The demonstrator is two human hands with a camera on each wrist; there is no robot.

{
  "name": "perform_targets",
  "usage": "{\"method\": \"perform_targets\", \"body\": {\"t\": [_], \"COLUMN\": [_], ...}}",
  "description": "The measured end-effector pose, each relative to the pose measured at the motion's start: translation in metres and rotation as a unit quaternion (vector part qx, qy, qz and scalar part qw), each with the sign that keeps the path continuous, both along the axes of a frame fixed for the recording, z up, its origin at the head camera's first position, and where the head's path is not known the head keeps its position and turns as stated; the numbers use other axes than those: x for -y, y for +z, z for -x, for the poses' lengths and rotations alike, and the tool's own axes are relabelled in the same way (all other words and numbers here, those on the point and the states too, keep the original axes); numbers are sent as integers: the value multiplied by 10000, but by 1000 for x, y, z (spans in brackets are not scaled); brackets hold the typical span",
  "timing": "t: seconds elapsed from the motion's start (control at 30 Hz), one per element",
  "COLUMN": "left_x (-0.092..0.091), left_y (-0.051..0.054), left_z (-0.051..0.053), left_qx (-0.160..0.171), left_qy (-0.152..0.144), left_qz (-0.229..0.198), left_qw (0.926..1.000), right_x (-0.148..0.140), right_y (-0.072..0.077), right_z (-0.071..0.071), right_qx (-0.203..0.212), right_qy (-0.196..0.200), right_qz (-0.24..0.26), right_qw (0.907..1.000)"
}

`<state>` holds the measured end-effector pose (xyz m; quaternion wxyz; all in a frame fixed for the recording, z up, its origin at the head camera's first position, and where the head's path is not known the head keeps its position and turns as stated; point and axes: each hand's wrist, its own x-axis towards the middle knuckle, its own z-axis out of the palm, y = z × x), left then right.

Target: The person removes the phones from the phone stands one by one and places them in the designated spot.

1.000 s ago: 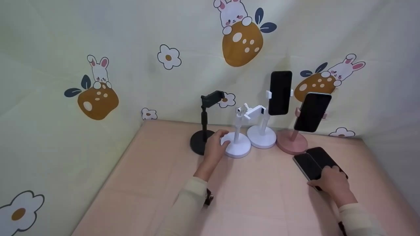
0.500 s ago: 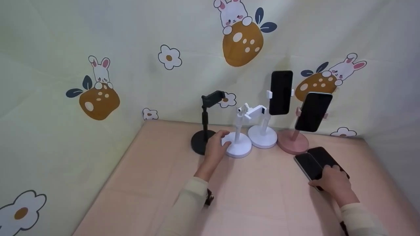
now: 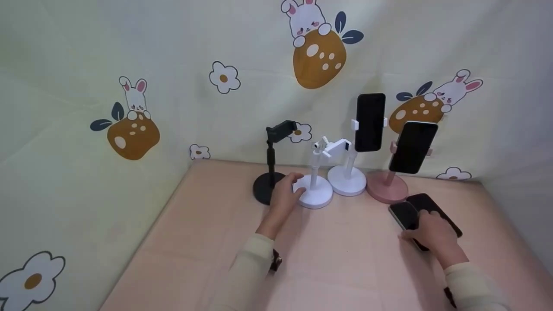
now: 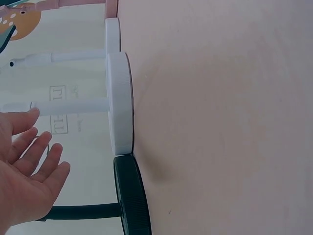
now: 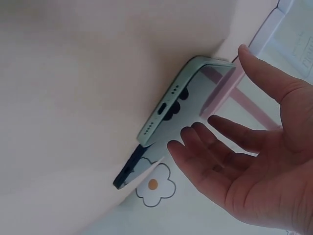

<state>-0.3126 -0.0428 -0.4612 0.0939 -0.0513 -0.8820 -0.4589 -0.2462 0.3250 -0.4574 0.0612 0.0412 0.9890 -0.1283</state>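
My left hand (image 3: 283, 199) is between a black phone stand (image 3: 262, 190) and the front white stand (image 3: 319, 198). The left wrist view shows this hand (image 4: 29, 171) with loosely bent, spread fingers, beside the white stand's upright (image 4: 73, 105) and gripping nothing. Two dark phones lie side by side at the right, the left one (image 3: 400, 212) and the right one (image 3: 425, 203). Over them is my right hand (image 3: 434, 233), partly covering both. In the right wrist view, that hand (image 5: 254, 161) has parted fingers above the green-edged phone (image 5: 171, 105), with a visible gap.
A rear white stand (image 3: 347, 185) holds an upright phone (image 3: 370, 123). Beside it, a pink stand (image 3: 384, 192) holds a tilted phone (image 3: 412, 147). All the bases stand close together along the back of the pink-covered table (image 3: 337, 259), before a patterned cloth (image 3: 250, 34).
My right hand has shifted slightly left and away from me, uncovering more of the right phone and covering more of the left one. My left hand has stayed almost still.
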Motion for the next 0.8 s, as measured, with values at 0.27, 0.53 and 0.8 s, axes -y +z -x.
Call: {"method": "perform_targets", "body": {"t": [0.27,0.53,0.8], "left_x": [1,0,-3], "left_y": [-1,-2,-1], "left_z": [-2,-3,-5], "left_qx": [17,79,184], "left_qy": [-68,-114,-204], "left_qz": [64,19,-9], "left_qw": [10000,9999,9996], "right_x": [16,32,45], "right_y": [6,10,16], "right_z": [3,4,5], "right_qx": [-65,-172,-315], "right_qy": [37,132,331], "right_qz": [175,289,528], "right_qw": [9998,9993,9976]}}
